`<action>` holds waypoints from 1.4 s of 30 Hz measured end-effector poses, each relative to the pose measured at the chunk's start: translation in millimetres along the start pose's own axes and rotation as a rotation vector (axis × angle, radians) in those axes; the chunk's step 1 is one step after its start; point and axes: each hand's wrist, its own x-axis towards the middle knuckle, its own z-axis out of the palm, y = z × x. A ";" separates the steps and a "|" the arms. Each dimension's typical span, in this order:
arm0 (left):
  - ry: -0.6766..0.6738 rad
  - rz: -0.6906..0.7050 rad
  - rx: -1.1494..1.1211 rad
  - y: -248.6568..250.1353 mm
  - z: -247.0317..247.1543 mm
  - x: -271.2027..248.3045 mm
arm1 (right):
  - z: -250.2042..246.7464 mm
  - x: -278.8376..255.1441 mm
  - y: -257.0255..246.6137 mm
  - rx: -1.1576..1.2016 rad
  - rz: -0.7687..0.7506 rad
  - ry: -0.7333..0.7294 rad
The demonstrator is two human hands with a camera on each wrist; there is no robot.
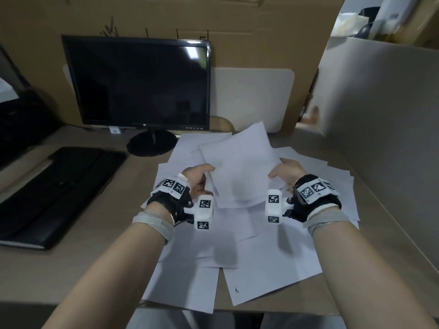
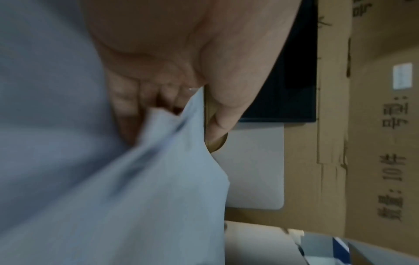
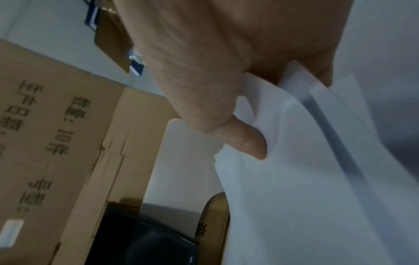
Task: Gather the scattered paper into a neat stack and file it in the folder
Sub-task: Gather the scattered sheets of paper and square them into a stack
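Both hands hold a loose bundle of white paper sheets [image 1: 240, 169] lifted above the desk. My left hand [image 1: 199, 178] grips its left edge, thumb on top; in the left wrist view the fingers [image 2: 145, 100] lie under the paper [image 2: 113, 179]. On the right edge my right hand [image 1: 285, 173] holds it, and the right wrist view shows the thumb [image 3: 244, 141] pressed on the sheets [image 3: 306, 179]. More scattered sheets [image 1: 266, 257] cover the desk below. A pale translucent folder [image 1: 251, 98] leans upright against the cardboard behind.
A dark monitor [image 1: 140, 84] stands at the back left with a black keyboard [image 1: 59, 193] in front of it. Cardboard boxes [image 1: 237, 27] form the back wall. A white partition [image 1: 380, 115] closes the right side. The desk edge [image 1: 71, 302] runs near me.
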 end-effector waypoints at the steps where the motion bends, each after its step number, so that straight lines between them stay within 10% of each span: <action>1: 0.013 0.001 0.036 3.2 4.5 4.0 | 2.1 6.5 -0.9 -0.045 -0.011 0.043; 5: 0.049 0.023 0.148 17.8 17.6 14.3 | 5.2 60.1 20.0 -0.285 0.083 0.075; 17: 0.110 0.009 0.420 19.6 18.5 11.2 | 19.3 13.0 11.7 0.122 0.096 0.026; 25: 0.196 0.105 0.223 2.0 -46.3 21.6 | 33.2 -47.7 -8.4 0.253 -0.019 -0.085; 30: 0.318 0.141 0.345 -17.1 -73.9 -67.9 | 66.4 -99.1 4.7 0.099 -0.073 -0.158; 42: 0.397 0.158 0.432 -61.4 -115.4 -84.3 | 88.5 -136.4 13.8 -0.121 -0.024 -0.145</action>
